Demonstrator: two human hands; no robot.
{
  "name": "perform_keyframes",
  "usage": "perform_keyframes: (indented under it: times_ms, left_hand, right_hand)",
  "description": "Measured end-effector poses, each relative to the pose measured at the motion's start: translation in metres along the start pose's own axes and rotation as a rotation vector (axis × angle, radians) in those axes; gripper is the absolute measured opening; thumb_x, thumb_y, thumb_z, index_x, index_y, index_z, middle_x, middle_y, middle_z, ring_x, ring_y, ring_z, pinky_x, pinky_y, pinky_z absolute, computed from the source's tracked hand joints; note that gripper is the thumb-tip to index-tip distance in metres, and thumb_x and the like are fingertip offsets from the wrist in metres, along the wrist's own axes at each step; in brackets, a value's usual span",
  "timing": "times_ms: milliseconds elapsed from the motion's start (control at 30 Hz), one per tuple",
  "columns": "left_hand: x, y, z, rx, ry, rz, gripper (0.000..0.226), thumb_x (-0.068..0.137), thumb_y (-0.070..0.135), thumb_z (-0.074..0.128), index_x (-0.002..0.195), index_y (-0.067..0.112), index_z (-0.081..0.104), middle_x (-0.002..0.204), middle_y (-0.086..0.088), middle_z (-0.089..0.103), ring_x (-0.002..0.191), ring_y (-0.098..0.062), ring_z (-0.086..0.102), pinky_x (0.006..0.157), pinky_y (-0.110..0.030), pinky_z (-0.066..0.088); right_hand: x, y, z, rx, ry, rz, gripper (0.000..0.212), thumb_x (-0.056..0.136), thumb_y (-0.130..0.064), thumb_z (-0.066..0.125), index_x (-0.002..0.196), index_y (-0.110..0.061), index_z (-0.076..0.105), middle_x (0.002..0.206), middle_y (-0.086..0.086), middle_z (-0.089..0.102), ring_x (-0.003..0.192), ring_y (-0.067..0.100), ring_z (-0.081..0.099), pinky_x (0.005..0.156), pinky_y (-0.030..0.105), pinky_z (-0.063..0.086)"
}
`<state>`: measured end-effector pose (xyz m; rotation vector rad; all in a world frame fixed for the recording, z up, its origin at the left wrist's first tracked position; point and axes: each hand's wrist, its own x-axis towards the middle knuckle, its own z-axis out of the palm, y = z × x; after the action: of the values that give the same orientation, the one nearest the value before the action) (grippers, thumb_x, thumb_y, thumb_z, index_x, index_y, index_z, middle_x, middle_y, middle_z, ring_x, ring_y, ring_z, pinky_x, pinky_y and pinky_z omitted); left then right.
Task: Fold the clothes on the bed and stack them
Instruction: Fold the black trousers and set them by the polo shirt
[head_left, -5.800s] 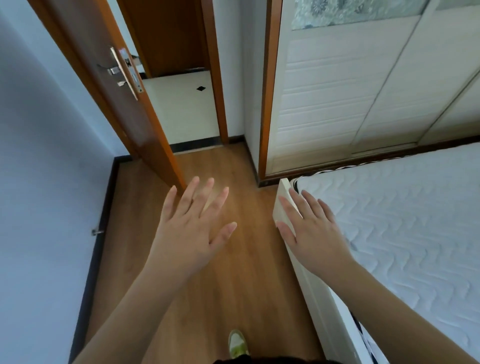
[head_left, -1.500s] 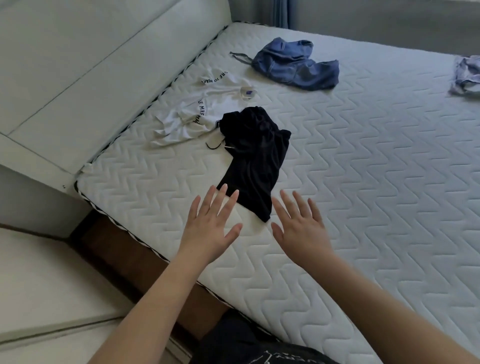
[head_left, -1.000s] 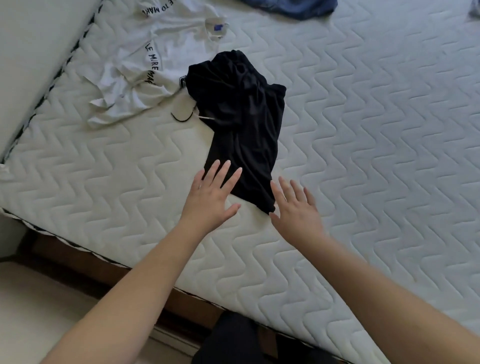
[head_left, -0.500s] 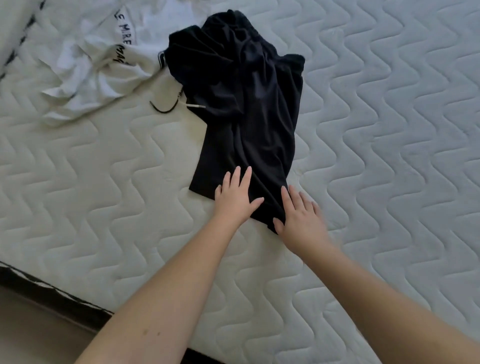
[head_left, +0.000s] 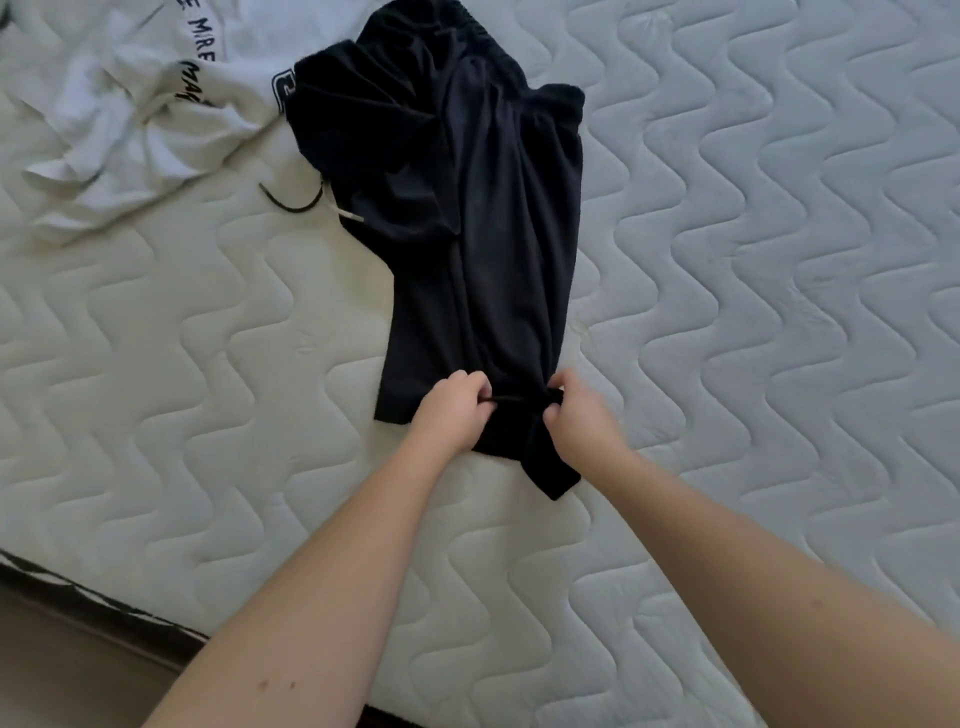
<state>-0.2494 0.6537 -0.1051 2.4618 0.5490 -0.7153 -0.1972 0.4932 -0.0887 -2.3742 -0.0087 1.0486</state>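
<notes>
A crumpled black garment (head_left: 483, 218) with a drawstring lies lengthwise on the white quilted mattress (head_left: 753, 312). My left hand (head_left: 454, 413) and my right hand (head_left: 579, 415) both pinch its near hem, fingers curled into the fabric, a short span of cloth stretched between them. A white T-shirt (head_left: 145, 109) with black lettering lies rumpled at the upper left, touching the black garment's top corner.
The mattress edge with a dark trim (head_left: 78, 587) runs along the lower left, with floor (head_left: 62, 675) below it. Bare mattress stretches to the right of the black garment.
My hands went from lying flat and open on the black garment's near end to curling and pinching its hem. The view has moved closer to the bed.
</notes>
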Motion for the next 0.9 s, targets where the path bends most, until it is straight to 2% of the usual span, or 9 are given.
perform_keyframes:
  times_ms: [167,300,367,467,600,667,733,800,900]
  left_hand:
    - [-0.056,0.033,0.048,-0.157,-0.143,0.101,0.009,0.091,0.031,0.063,0.09,0.023,0.058,0.087,0.007,0.053,0.08,-0.014,0.054,0.075,-0.03,0.048]
    - [-0.086,0.056,0.078,-0.19,-0.248,0.145,0.013,0.093,0.041,0.058,0.091,0.029,0.06,0.085,0.013,0.057,0.075,-0.005,0.055,0.073,-0.029,0.052]
    - [-0.092,0.055,0.078,-0.204,-0.12,0.165,0.015,0.093,0.045,0.055,0.091,0.032,0.06,0.082,0.014,0.056,0.072,-0.002,0.055,0.067,-0.026,0.049]
    - [-0.084,0.043,0.055,-0.289,0.253,0.17,0.008,0.093,0.038,0.057,0.095,0.031,0.059,0.083,0.012,0.053,0.07,-0.005,0.053,0.065,-0.028,0.047]
    - [-0.035,0.014,0.002,-0.082,0.55,0.14,0.05,0.092,0.034,0.061,0.138,0.02,0.048,0.129,-0.005,0.05,0.114,-0.022,0.051,0.096,-0.039,0.046]
    - [-0.007,0.003,-0.023,0.067,0.462,0.024,0.079,0.088,0.048,0.062,0.153,0.027,0.022,0.155,-0.009,0.025,0.14,-0.029,0.027,0.108,-0.047,0.034]
    - [0.017,-0.001,-0.04,0.099,0.299,-0.077,0.1,0.081,0.062,0.064,0.154,0.037,0.0,0.162,-0.007,0.004,0.148,-0.031,0.009,0.11,-0.053,0.03]
    - [0.034,0.0,-0.044,0.068,0.138,-0.098,0.102,0.078,0.065,0.066,0.154,0.037,0.004,0.16,-0.007,0.01,0.145,-0.032,0.016,0.109,-0.054,0.034]
    - [0.047,0.009,-0.035,0.2,0.115,-0.076,0.07,0.087,0.057,0.059,0.145,0.03,0.032,0.144,-0.01,0.029,0.131,-0.034,0.033,0.098,-0.051,0.044]
  right_hand:
    - [-0.038,0.065,-0.032,-0.231,-0.045,0.047,0.016,0.087,-0.019,0.05,0.098,-0.028,0.044,0.082,-0.003,0.056,0.073,0.021,0.055,0.058,0.032,0.037]
    - [-0.061,0.101,-0.049,-0.336,-0.049,0.115,0.013,0.085,-0.019,0.052,0.093,-0.026,0.047,0.083,-0.002,0.06,0.068,0.015,0.052,0.059,0.033,0.039]
    - [-0.063,0.108,-0.051,-0.317,-0.038,0.099,0.02,0.085,-0.018,0.052,0.104,-0.025,0.052,0.099,0.0,0.064,0.081,0.02,0.057,0.07,0.035,0.045]
    - [-0.058,0.101,-0.05,-0.217,0.008,0.038,0.047,0.088,-0.021,0.051,0.134,-0.021,0.047,0.126,0.004,0.057,0.112,0.026,0.055,0.094,0.042,0.046]
    - [-0.041,0.074,-0.044,-0.124,0.047,-0.042,0.064,0.093,-0.034,0.052,0.151,-0.022,0.027,0.14,0.006,0.046,0.125,0.025,0.048,0.101,0.041,0.042]
    - [-0.031,0.058,-0.041,-0.007,0.03,-0.073,0.075,0.094,-0.038,0.056,0.155,-0.021,0.017,0.148,0.006,0.04,0.134,0.024,0.042,0.11,0.041,0.037]
    - [-0.02,0.042,-0.039,0.135,0.025,-0.113,0.083,0.093,-0.038,0.061,0.157,-0.02,0.01,0.155,0.004,0.033,0.141,0.021,0.035,0.116,0.04,0.031]
    - [-0.009,0.028,-0.038,0.219,0.037,-0.129,0.087,0.092,-0.038,0.063,0.157,-0.022,0.006,0.158,0.0,0.028,0.143,0.019,0.032,0.117,0.037,0.029]
    - [0.008,0.012,-0.032,0.242,0.051,-0.11,0.087,0.093,-0.037,0.062,0.156,-0.025,0.005,0.158,-0.001,0.028,0.142,0.02,0.034,0.116,0.038,0.032]
